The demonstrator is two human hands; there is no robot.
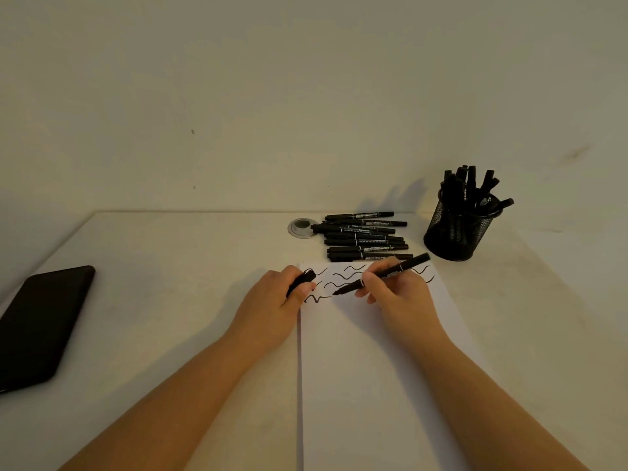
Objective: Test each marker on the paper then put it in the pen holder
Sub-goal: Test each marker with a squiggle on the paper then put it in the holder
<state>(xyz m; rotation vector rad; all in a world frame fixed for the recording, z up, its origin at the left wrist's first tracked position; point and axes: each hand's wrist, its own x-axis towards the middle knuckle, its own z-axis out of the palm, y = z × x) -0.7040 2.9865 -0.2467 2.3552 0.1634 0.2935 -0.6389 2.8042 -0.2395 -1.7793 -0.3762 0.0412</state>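
While right hand (396, 294) is pinching marker (382, 274), tip drawing on paper (373, 351), left hand (275, 300) is gripping cap (301, 282) beside, pinning sheet for recapping.

1. We see a white paper (373, 368) with black wavy lines (346, 277) near its top edge.
2. The marker (380, 275) is black with a thin white ring and white print.
3. The pile of markers (363, 236) is black too.
4. The pen holder (458, 232) is black mesh.
5. The table (170, 266) is off-white; the flat device (40, 324) is black.
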